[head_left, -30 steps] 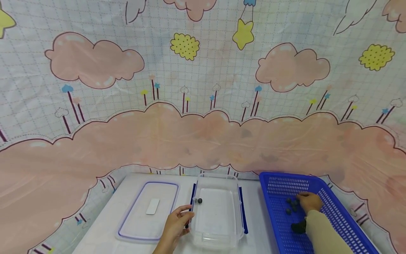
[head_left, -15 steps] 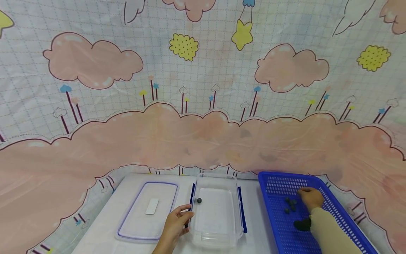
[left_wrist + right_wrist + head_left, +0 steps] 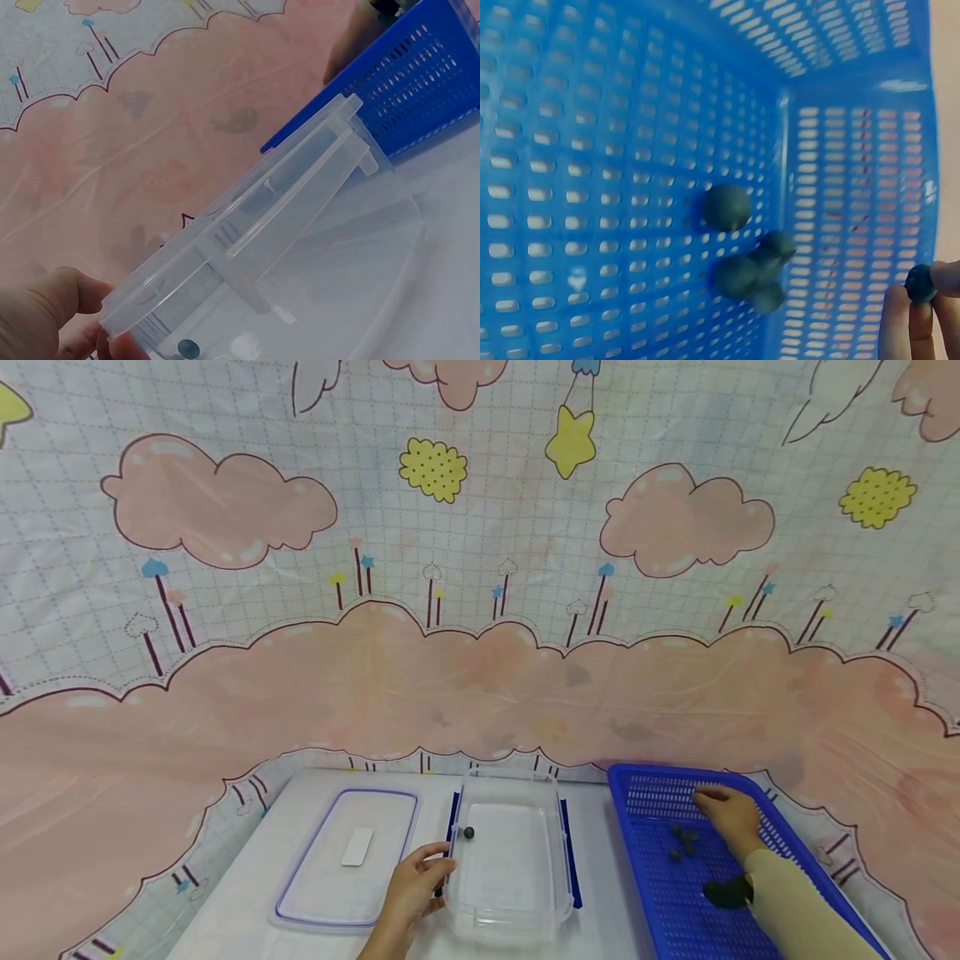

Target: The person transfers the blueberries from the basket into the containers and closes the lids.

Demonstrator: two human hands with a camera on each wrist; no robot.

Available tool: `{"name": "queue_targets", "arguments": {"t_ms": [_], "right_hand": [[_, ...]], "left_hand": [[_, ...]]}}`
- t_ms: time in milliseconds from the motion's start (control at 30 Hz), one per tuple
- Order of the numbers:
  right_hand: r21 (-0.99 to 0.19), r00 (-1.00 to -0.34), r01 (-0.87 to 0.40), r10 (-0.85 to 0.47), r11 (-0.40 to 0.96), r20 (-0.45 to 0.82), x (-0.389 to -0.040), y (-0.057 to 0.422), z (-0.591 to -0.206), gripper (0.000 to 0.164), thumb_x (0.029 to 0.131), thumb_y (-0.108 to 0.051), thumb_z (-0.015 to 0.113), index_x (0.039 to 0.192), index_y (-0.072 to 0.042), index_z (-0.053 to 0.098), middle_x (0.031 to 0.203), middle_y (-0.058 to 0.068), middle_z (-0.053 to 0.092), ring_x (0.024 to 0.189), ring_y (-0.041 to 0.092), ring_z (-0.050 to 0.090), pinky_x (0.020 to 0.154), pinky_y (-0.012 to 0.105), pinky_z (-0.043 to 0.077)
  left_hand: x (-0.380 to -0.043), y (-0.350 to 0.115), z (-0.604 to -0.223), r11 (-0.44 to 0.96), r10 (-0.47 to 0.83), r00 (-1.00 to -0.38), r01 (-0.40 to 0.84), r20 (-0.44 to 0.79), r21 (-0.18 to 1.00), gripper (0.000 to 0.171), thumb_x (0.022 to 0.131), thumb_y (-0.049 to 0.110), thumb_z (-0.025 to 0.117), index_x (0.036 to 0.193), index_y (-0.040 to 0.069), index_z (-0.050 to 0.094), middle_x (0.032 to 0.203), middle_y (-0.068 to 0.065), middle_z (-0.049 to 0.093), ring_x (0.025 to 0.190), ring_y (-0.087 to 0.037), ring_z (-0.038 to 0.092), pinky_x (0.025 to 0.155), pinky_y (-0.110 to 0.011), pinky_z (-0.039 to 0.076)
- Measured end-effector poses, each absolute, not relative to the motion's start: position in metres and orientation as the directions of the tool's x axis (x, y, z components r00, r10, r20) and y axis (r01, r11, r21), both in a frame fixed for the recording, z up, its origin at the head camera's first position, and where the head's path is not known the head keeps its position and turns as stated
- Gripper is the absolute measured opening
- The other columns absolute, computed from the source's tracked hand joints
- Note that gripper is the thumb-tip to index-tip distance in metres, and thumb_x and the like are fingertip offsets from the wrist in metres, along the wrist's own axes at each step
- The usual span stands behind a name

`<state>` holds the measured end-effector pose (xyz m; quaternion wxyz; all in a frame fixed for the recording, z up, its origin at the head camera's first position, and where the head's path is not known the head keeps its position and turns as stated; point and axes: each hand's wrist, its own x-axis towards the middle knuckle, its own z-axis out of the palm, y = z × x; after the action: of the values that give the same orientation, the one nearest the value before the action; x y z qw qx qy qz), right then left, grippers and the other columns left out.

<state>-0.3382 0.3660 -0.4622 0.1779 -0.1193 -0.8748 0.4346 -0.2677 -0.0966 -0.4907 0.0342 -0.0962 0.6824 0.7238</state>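
Note:
My left hand pinches the left rim of a clear plastic box, thumb above and fingers below in the left wrist view. Inside the box, by its left wall, lies one dark blueberry. My right hand is raised over the far part of a blue perforated basket. Between its thumb and fingertips it pinches another small blueberry, which shows near the basket's rim in the right wrist view. Several more blueberries sit clustered on the basket floor.
A clear lid with a blue-purple seal and a white label lies flat left of the box. Dark blue side clips hang along the box. A dark green object is at the right sleeve. A printed curtain stands behind the table.
The right hand has lifted away from the clustered blueberries, up and toward the basket's far side. Its sleeve and the dark green object moved right. The left hand keeps its hold on the box.

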Motion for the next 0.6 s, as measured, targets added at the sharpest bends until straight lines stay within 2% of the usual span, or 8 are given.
{"name": "queue_targets", "arguments": {"t_ms": [67,200,300,367,433,533,600], "right_hand": [[-0.815,-0.923,0.032,0.330,0.578,0.197,-0.339,0.368,-0.461,0.037,0.094,-0.015,0.065,0.117,0.014,0.063,0.110,0.030,0.066,0.084,0.022,0.070,0.075,0.038,0.059],[-0.829,-0.925,0.066,0.345,0.555,0.158,-0.348,0.372,-0.465,0.044,0.091,-0.029,0.070,0.117,0.006,0.067,0.103,0.013,0.073,0.081,0.007,0.069,0.076,0.053,0.056],[-0.828,-0.937,0.073,0.322,0.556,0.134,-0.345,0.368,-0.460,0.049,0.092,-0.037,0.069,0.122,0.002,0.066,0.110,0.012,0.072,0.089,0.010,0.069,0.084,0.058,0.052],[-0.834,-0.952,0.047,0.277,0.549,0.128,-0.336,0.362,-0.451,0.052,0.093,-0.037,0.066,0.126,0.004,0.063,0.119,0.020,0.067,0.097,0.017,0.069,0.091,0.057,0.049],[-0.831,-0.966,0.016,0.223,0.556,0.131,-0.326,0.355,-0.441,0.054,0.096,-0.036,0.063,0.130,0.006,0.059,0.126,0.025,0.062,0.101,0.019,0.068,0.096,0.054,0.048],[-0.823,-0.975,-0.012,0.176,0.568,0.136,-0.318,0.348,-0.432,0.053,0.097,-0.034,0.061,0.132,0.006,0.057,0.128,0.025,0.060,0.096,0.006,0.064,0.097,0.051,0.049],[-0.812,-0.978,-0.029,0.153,0.583,0.145,-0.316,0.344,-0.429,0.052,0.098,-0.032,0.061,0.133,0.005,0.056,0.129,0.024,0.060,0.096,0.003,0.061,0.095,0.048,0.051]], "left_hand": [[-0.268,-0.097,-0.491,-0.063,-0.083,-0.979,-0.182,-0.187,0.981,0.043,0.086,0.011,0.069,0.126,-0.002,0.059,0.083,0.004,0.061,0.072,-0.012,0.048,0.055,-0.024,0.050],[-0.268,-0.097,-0.491,-0.060,-0.083,-0.979,-0.183,-0.188,0.981,0.043,0.086,0.011,0.069,0.126,-0.002,0.059,0.084,0.003,0.060,0.072,-0.012,0.048,0.056,-0.024,0.050],[-0.268,-0.097,-0.491,-0.061,-0.081,-0.979,-0.182,-0.187,0.981,0.043,0.086,0.011,0.069,0.126,-0.002,0.060,0.083,0.003,0.060,0.072,-0.012,0.048,0.055,-0.024,0.050],[-0.268,-0.097,-0.491,-0.058,-0.082,-0.979,-0.182,-0.186,0.982,0.043,0.086,0.011,0.069,0.126,-0.001,0.060,0.083,0.003,0.059,0.072,-0.012,0.048,0.055,-0.023,0.050],[-0.269,-0.097,-0.491,-0.055,-0.082,-0.979,-0.182,-0.186,0.982,0.043,0.087,0.011,0.069,0.126,-0.001,0.060,0.082,0.003,0.059,0.072,-0.012,0.048,0.055,-0.024,0.050],[-0.269,-0.097,-0.491,-0.057,-0.082,-0.978,-0.186,-0.190,0.981,0.042,0.087,0.011,0.069,0.126,-0.001,0.060,0.082,0.004,0.059,0.072,-0.013,0.048,0.056,-0.024,0.049],[-0.270,-0.097,-0.492,-0.061,-0.079,-0.978,-0.187,-0.192,0.980,0.042,0.087,0.011,0.069,0.126,-0.001,0.060,0.082,0.003,0.058,0.072,-0.013,0.047,0.056,-0.024,0.049]]}}
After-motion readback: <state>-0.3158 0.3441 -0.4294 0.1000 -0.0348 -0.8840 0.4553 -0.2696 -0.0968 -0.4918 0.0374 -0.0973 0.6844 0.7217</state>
